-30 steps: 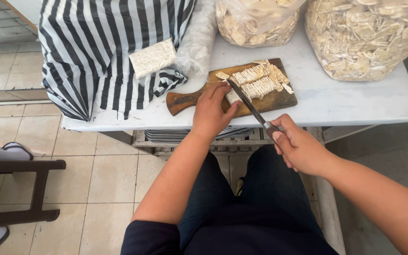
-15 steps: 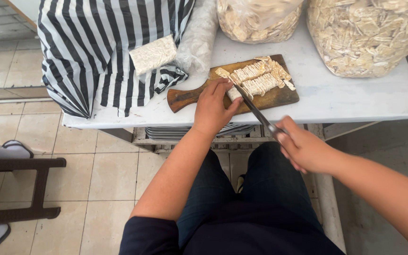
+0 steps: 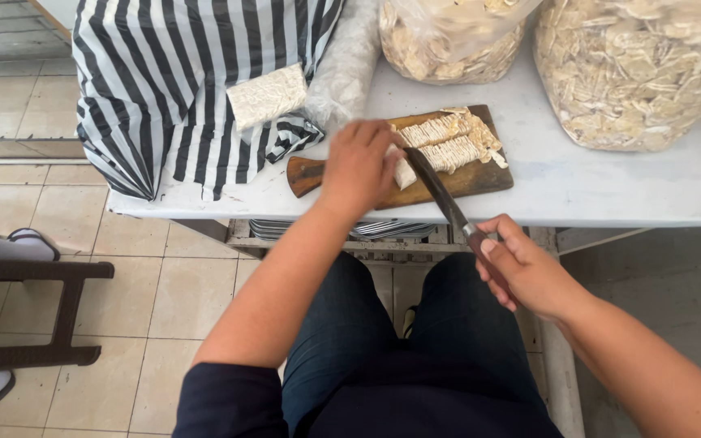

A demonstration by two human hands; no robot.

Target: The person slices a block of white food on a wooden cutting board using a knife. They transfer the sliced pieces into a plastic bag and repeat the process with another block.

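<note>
Head view: left hand (image 3: 360,165) presses its curled fingers down on the pale block (image 3: 403,172) at the near end of the wooden cutting board (image 3: 480,177); right hand (image 3: 519,272) is clamped round the knife (image 3: 441,199) handle, blade angled onto the block. Block looks light, soft and crumbly, so best steadied from above close to the cut; sliced strips (image 3: 452,142) lie just beyond on the board.

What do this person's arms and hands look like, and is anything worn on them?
Both forearms are bare. The left hand and right hand wear no gloves, and no rings or watch show. A dark navy sleeve covers the left upper arm, matching dark trousers.
</note>
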